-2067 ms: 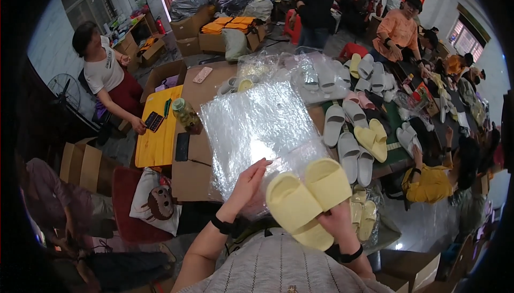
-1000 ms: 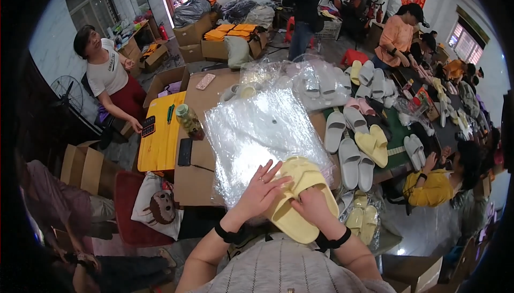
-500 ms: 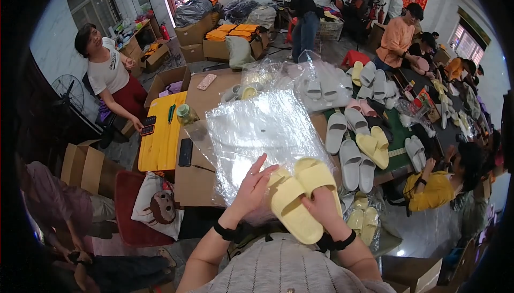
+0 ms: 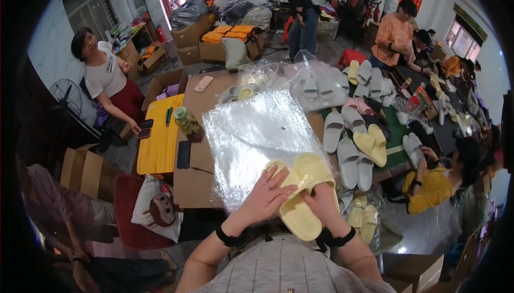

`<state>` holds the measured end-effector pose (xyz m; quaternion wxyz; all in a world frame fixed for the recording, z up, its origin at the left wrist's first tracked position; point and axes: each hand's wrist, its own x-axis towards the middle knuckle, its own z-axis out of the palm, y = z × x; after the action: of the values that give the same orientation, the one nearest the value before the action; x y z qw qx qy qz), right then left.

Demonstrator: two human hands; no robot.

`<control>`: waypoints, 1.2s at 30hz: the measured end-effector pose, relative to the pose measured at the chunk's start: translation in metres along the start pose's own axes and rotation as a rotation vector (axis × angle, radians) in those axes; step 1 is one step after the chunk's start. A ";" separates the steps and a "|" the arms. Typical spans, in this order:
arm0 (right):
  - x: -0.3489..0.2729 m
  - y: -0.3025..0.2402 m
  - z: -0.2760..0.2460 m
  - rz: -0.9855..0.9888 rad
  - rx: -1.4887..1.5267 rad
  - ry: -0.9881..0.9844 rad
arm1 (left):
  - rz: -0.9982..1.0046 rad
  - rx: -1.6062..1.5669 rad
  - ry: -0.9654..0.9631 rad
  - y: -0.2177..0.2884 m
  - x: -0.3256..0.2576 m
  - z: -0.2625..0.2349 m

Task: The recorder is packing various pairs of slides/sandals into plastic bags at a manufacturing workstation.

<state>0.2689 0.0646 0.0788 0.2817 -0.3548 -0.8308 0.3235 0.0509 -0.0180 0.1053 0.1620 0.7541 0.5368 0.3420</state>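
Note:
A pair of pale yellow slippers [image 4: 303, 190] lies stacked at the near edge of a clear plastic bag [image 4: 256, 132] spread over the cardboard-covered table [image 4: 190, 178]. My left hand [image 4: 265, 196] rests flat with spread fingers on the left slipper, at the bag's opening. My right hand [image 4: 322, 203] grips the pair from below, near the heel end. The slippers' toes point away from me, onto the plastic.
Several grey, white, pink and yellow slippers [image 4: 350, 148] cover the table's right side, some in bags [image 4: 316, 87]. A jar [image 4: 187, 122] and phone [image 4: 183, 154] sit left. A yellow side table [image 4: 159, 140], cardboard boxes [image 4: 83, 172] and several people surround it.
The yellow slippers were lifted and turned in my hands, then lowered toward the bag's near edge. My left hand moved from the plastic onto the slippers.

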 end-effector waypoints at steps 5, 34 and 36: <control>0.000 0.000 0.005 0.146 -0.160 -0.162 | 0.058 -0.083 -0.014 0.013 -0.004 -0.005; 0.071 -0.040 0.048 0.247 0.946 0.025 | 0.062 -0.081 0.000 0.028 -0.020 -0.015; 0.110 -0.024 0.050 0.245 -0.237 -0.104 | 0.107 -0.131 -0.021 0.038 -0.019 -0.016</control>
<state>0.1593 0.1201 0.0914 0.1531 -0.4668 -0.8271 0.2731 0.0626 -0.0515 0.1332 0.1980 0.7731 0.4703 0.3766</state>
